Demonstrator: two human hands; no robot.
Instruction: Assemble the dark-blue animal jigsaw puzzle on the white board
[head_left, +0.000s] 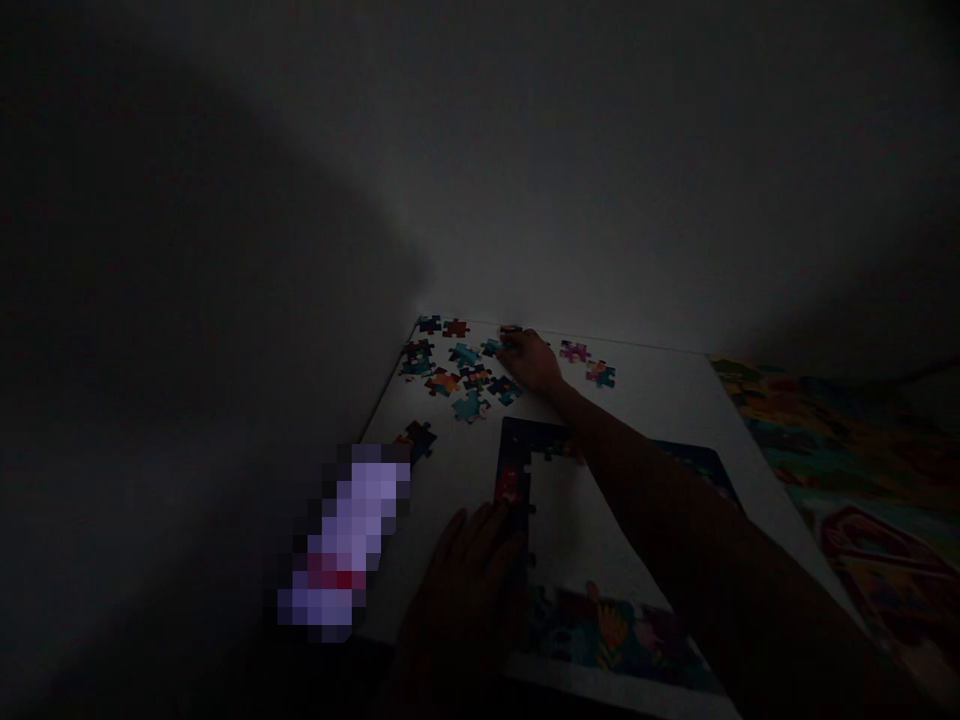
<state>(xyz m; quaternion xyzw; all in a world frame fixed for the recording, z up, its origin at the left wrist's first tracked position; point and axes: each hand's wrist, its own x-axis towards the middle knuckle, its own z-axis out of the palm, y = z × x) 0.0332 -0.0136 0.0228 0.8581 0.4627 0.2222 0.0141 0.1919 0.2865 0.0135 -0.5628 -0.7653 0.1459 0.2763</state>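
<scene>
A partly built jigsaw puzzle [517, 436] lies on the white table; its border pieces form a dark frame around a bare middle, with colourful figures along the near side. My left hand [476, 555] rests palm down over the frame's left edge, fingers stretched out. Far across the table, my right hand [531, 362] reaches over the puzzle with its fingers bent and closed at a teal puzzle piece [493, 347]. The fingertips partly hide that piece. Several loose puzzle pieces [471, 406] are spread to the left of my right hand, some touching or overlapping.
Two more loose pieces, a pink one [574, 351] and a multicoloured one [601, 374], lie right of my right hand. A wall [570, 220] rises behind the table. A blurred-out pale object [352, 540] is at the left edge. A colourful printed surface [847, 480] lies at the right.
</scene>
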